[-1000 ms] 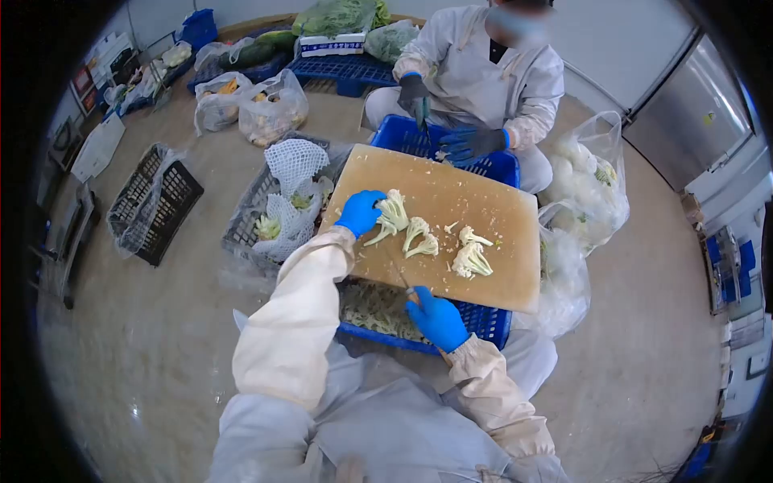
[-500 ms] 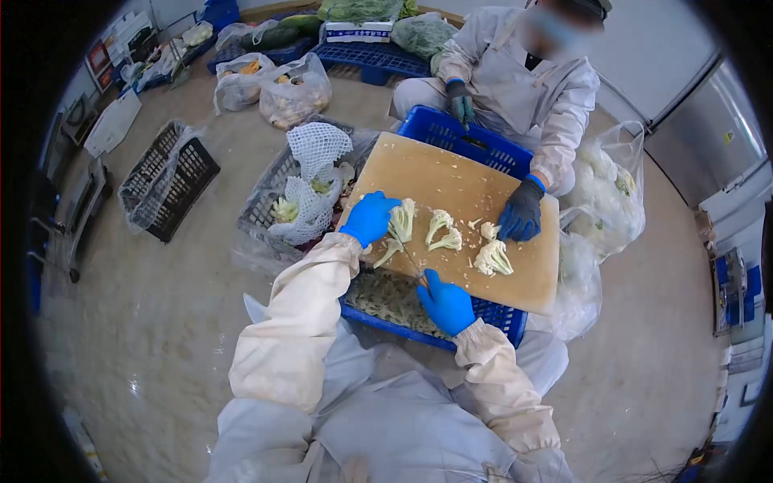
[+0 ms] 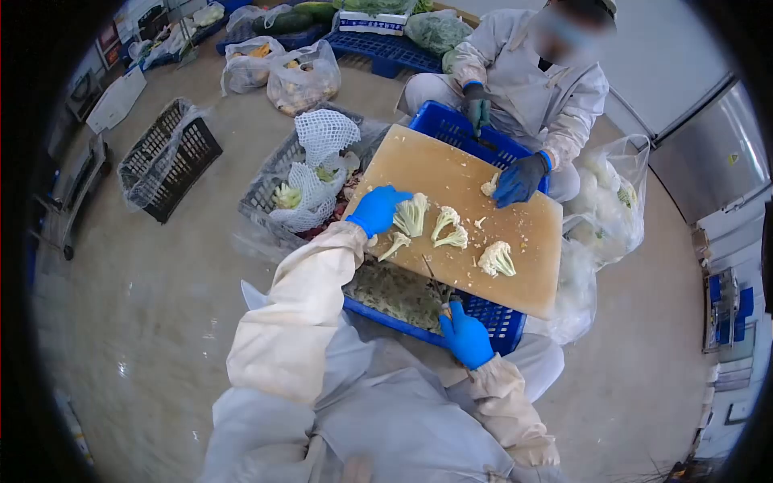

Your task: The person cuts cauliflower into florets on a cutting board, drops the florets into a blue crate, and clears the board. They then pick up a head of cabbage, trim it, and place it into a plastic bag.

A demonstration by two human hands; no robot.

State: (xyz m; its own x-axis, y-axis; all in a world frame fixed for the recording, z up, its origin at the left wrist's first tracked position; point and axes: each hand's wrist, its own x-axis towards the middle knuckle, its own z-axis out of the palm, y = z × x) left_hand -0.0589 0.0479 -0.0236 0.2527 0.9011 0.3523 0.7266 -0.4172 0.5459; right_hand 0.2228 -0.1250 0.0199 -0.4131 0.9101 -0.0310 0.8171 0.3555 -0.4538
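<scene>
My left hand [image 3: 381,211], in a blue glove, is at the left side of a tan cutting board [image 3: 400,165]. Its fingers are closed around the stem end of a cauliflower piece [image 3: 413,215]. A smaller cauliflower piece [image 3: 394,245] lies just below that hand. In my right hand [image 3: 466,335], also blue-gloved, is a knife [image 3: 433,276], its blade pointing up and left near the board's front edge. Two split florets [image 3: 451,227] lie at mid-board, with another floret [image 3: 497,258] to their right. Small crumbs are scattered around them.
Across the board sits a co-worker, whose dark-gloved hand [image 3: 522,180] touches a small floret [image 3: 489,185]. Under the board is a blue crate [image 3: 506,322]. A trimmings crate [image 3: 262,187] stands left; bagged vegetables [image 3: 605,197] stand right. A black crate [image 3: 171,157] is on the floor.
My right hand has drawn the knife back from the cauliflower toward me. The co-worker's hand has slid a small floret toward the board's far edge. The view has shifted slightly.
</scene>
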